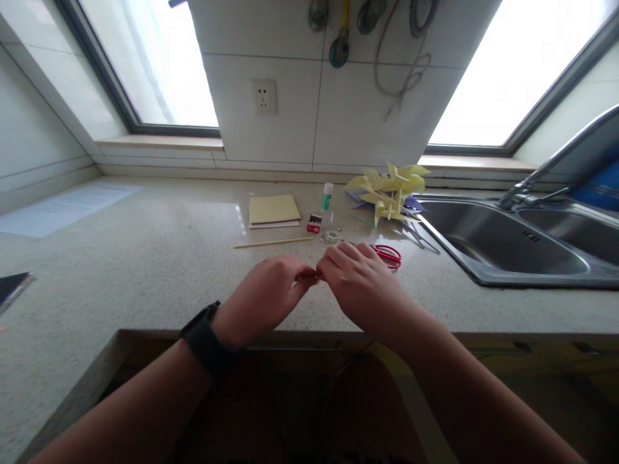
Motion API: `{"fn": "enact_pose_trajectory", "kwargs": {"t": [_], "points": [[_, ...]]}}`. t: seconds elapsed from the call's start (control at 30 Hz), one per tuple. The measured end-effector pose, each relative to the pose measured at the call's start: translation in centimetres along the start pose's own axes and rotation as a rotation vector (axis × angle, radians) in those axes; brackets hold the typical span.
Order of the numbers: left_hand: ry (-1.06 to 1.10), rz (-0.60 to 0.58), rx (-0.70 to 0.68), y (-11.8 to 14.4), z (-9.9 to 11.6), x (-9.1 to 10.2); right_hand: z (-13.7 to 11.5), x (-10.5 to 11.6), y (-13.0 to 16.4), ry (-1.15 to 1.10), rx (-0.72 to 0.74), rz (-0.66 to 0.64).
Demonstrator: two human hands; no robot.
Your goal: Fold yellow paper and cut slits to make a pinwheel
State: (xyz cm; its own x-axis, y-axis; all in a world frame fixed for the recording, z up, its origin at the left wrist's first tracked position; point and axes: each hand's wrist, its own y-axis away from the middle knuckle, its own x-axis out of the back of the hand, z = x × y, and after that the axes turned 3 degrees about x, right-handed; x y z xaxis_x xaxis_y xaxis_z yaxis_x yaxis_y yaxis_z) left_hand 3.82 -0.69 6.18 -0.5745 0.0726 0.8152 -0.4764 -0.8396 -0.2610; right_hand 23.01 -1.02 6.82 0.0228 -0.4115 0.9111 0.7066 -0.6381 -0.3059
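Note:
My left hand [271,291] and my right hand [355,278] meet at the fingertips above the front of the counter. Both are closed in a pinch around something too small and too hidden to name. Just beyond my right hand lie red-handled scissors [388,256], partly covered by it. A roll of tape [332,236] and a small red-and-white box [314,223] sit behind my hands. To their left lies a thin yellowish stick [273,243]. A glue stick [327,196] stands upright farther back, near a stack of yellow paper [274,211].
Yellow and purple paper pinwheels [389,193] are piled at the back right, beside a steel double sink [498,241] with a faucet [522,190]. White printed sheets [62,206] lie at the far left. The counter's front edge [309,334] runs beneath my wrists.

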Motion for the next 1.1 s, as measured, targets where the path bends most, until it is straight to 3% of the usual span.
{"fn": "enact_pose_trajectory", "kwargs": {"t": [0.17, 0.27, 0.4, 0.47, 0.6, 0.7, 0.83, 1.1], "points": [[0.334, -0.143, 0.131, -1.4, -1.0, 0.7, 1.3, 0.7, -1.0, -0.025, 0.058, 0.019], [0.484, -0.141, 0.283, -2.0, -1.5, 0.7, 1.9, 0.7, -1.4, -0.074, 0.026, 0.144], [0.74, -0.054, 0.4, -2.5, -1.8, -0.1, 2.2, -0.2, -1.5, -0.217, -0.207, 0.458], [0.834, -0.013, 0.402, -2.7, -2.2, -0.7, 2.4, -1.2, -1.6, -0.448, -0.346, 0.509], [0.889, -0.013, 0.392, -3.2, -3.2, -1.4, 3.0, -3.2, -2.5, -1.063, -0.495, 0.294], [0.907, -0.002, 0.381, -3.4, -3.8, -1.6, 3.5, -4.0, -3.4, -1.354, -0.51, 0.152], [0.934, 0.015, 0.376, -3.7, -4.6, -2.1, 4.1, -4.6, -4.5, -1.425, -0.498, 0.065], [1.019, 0.043, 0.441, -3.8, -6.0, -2.6, 5.0, -5.5, -6.6, -1.329, -0.435, -0.034]]}}
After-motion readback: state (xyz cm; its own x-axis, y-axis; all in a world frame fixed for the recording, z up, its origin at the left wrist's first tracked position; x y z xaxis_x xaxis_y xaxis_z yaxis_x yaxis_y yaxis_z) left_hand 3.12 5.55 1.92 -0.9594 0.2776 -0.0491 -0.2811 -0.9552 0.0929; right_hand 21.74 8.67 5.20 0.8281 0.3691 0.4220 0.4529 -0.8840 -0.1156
